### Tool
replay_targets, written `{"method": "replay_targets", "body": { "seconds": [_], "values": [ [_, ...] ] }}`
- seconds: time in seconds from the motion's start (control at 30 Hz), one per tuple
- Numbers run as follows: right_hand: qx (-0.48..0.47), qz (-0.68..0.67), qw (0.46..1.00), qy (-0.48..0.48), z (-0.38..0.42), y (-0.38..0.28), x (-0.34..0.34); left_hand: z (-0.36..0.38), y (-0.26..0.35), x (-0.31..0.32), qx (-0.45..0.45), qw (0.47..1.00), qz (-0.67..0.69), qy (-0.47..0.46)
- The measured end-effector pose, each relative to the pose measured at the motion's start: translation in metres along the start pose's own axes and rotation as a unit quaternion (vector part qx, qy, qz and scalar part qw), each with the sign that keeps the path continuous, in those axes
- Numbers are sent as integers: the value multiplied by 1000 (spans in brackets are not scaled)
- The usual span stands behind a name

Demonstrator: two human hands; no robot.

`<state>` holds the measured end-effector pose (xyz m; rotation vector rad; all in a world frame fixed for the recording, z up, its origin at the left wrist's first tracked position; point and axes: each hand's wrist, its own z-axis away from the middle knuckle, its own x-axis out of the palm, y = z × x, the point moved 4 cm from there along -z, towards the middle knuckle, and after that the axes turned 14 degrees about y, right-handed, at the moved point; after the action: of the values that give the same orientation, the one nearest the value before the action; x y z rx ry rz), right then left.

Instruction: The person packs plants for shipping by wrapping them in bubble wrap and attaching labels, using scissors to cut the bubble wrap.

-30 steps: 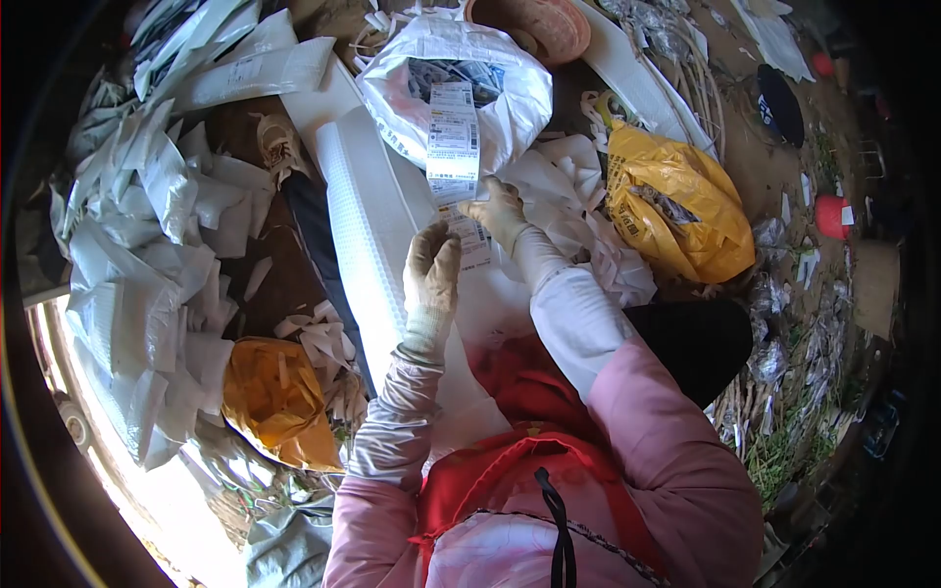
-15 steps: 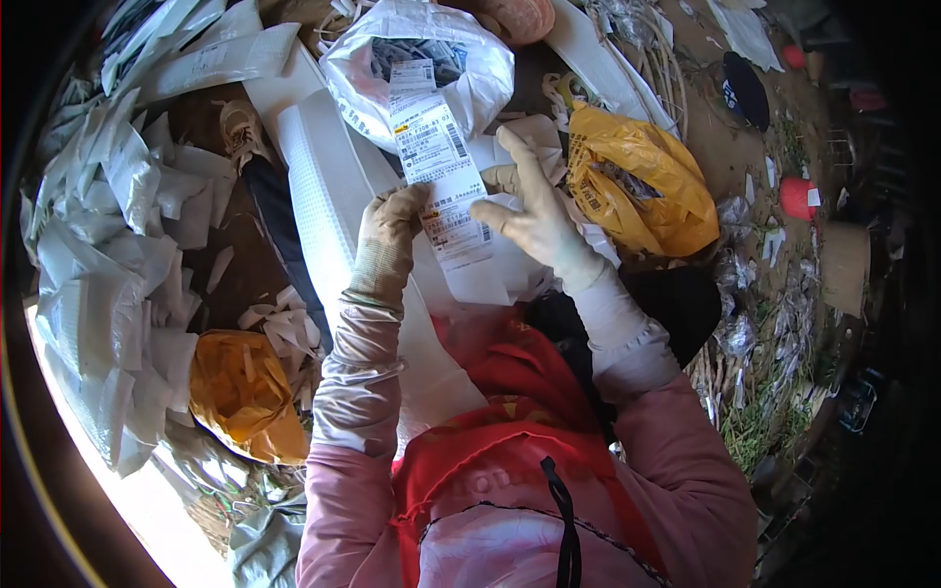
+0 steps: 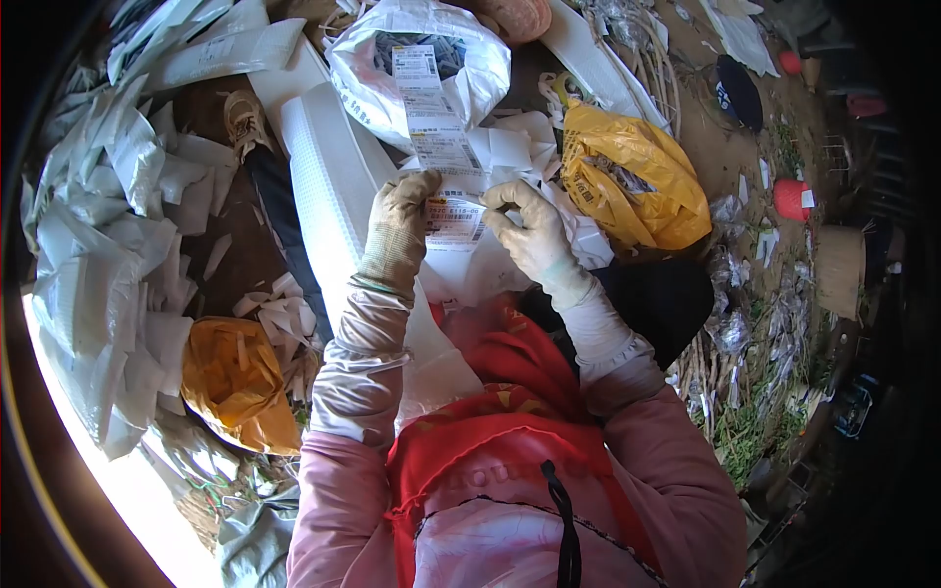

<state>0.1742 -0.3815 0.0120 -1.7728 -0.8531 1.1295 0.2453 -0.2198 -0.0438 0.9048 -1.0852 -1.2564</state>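
Observation:
A strip of printed shipping labels (image 3: 443, 149) runs from the mouth of a white sack (image 3: 345, 73) down to my hands. Wearing a pale work glove, my left hand (image 3: 400, 216) is closed on the strip's left edge. My right hand (image 3: 534, 235), gloved too, pinches at the strip's right edge, thumb against forefinger. Between the two hands one label (image 3: 454, 227) with barcodes faces up. Under the strip's lower end is a white padded sheet (image 3: 333, 186) reaching across my lap, beside a red apron (image 3: 490, 421).
White bubble mailers (image 3: 93, 314) are heaped at the left. A yellow plastic bag (image 3: 642, 211) stands right of the sack, and an orange bag (image 3: 235, 382) sits at lower left. Red twine spools (image 3: 790, 199) and clear plastic scraps (image 3: 730, 314) lie at the right.
The label strip has slid and flattened between my hands. My right hand's spread fingers have closed into a pinch at its edge. My left hand has shifted slightly up.

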Motion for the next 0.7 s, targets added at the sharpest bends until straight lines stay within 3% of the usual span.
{"method": "replay_targets", "body": {
  "seconds": [0.07, 0.17, 0.23, 0.27, 0.33, 0.37, 0.43, 0.47, 0.5, 0.6, 0.63, 0.67, 0.7],
  "values": [
    [-36, 24, 999, 10, 2, -5, -7, -3, -9, 0, 17, 1000, -1, 7],
    [-99, 0, 995, 29, 0, -41, -33, -3, -8, 4, -83, 994, 44, 49],
    [-24, -279, 957, 79, -8, -74, -66, -6, -14, 6, -147, 984, 54, 84],
    [-30, -344, 935, 83, -16, -79, -94, -8, -18, 6, -173, 979, 44, 94],
    [-28, -396, 907, 142, -25, -92, -132, -21, -52, 6, -72, 988, -109, 79],
    [-55, -513, 851, 95, -39, -94, -144, -26, -58, 1, -35, 974, -215, 64],
    [-68, -427, 881, 193, -51, -112, -114, -2, -3, 2, 171, 868, -460, 80],
    [-41, -453, 883, 119, -65, -112, -97, 17, 16, -3, 242, 863, -435, 87],
    [-150, -52, 981, 112, -68, -105, -73, 34, 29, -9, 284, 860, -419, 63],
    [49, -226, 972, -29, -63, -79, 42, 94, 32, -31, 324, 831, -450, -54],
    [246, -257, 932, -65, -48, -60, 91, 114, 33, -35, 293, 833, -458, -101],
    [126, -72, 984, -103, -40, -31, 132, 134, 15, -43, 324, 817, -457, -136],
    [80, 83, 986, -120, -26, -12, 161, 149, 11, -47, 317, 821, -444, -170]
  ]
}}
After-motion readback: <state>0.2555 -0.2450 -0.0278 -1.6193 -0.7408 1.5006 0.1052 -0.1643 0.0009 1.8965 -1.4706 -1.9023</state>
